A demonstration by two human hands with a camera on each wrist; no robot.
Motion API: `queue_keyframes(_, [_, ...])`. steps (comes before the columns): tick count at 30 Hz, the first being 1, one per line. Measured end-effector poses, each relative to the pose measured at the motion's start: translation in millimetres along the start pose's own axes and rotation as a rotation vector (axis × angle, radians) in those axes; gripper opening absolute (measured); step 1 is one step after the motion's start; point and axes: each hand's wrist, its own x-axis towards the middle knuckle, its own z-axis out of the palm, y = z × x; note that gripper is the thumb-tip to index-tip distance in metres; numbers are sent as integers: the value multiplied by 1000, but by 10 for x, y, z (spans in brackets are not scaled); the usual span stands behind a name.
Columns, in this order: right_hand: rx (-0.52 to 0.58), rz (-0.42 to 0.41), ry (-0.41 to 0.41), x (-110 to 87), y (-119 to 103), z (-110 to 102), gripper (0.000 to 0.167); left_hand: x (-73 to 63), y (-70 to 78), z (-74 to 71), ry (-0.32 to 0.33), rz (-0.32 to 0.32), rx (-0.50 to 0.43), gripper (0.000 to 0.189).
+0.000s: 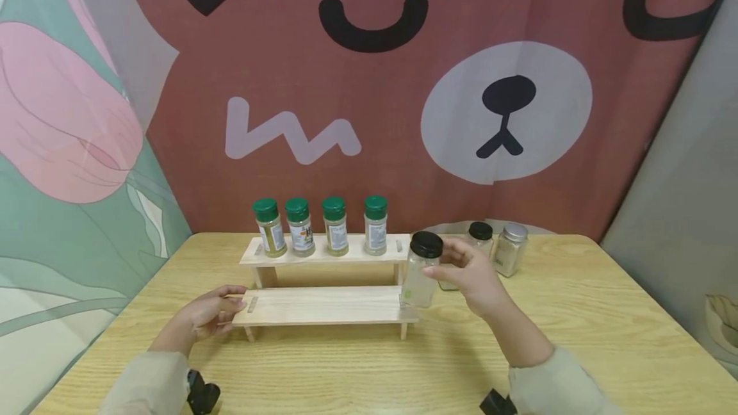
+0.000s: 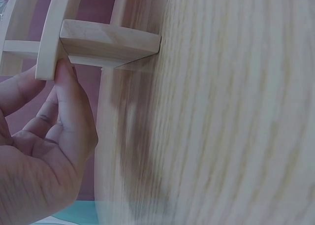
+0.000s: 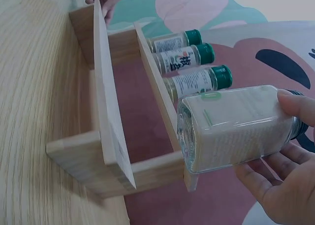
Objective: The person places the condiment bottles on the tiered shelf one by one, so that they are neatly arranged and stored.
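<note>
A light wooden two-step rack stands on the table. My left hand pinches the left end of its lower step between thumb and fingers, seen close up in the left wrist view, where the board's edge sits in the grip. My right hand holds a square glass jar with a black lid and pale contents by its upper part. It is by the right end of the rack, and in the right wrist view the jar's base overlaps the rack's end.
Several green-capped spice bottles line the rack's upper step. Behind my right hand on the table are another black-lidded jar and a silver-lidded jar. A printed bear curtain hangs behind the table.
</note>
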Motion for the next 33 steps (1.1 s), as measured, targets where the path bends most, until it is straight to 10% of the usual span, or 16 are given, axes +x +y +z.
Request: queue_keyframes(33, [105, 29, -73, 288, 197, 836, 52, -17, 7, 4, 12, -4, 14, 46])
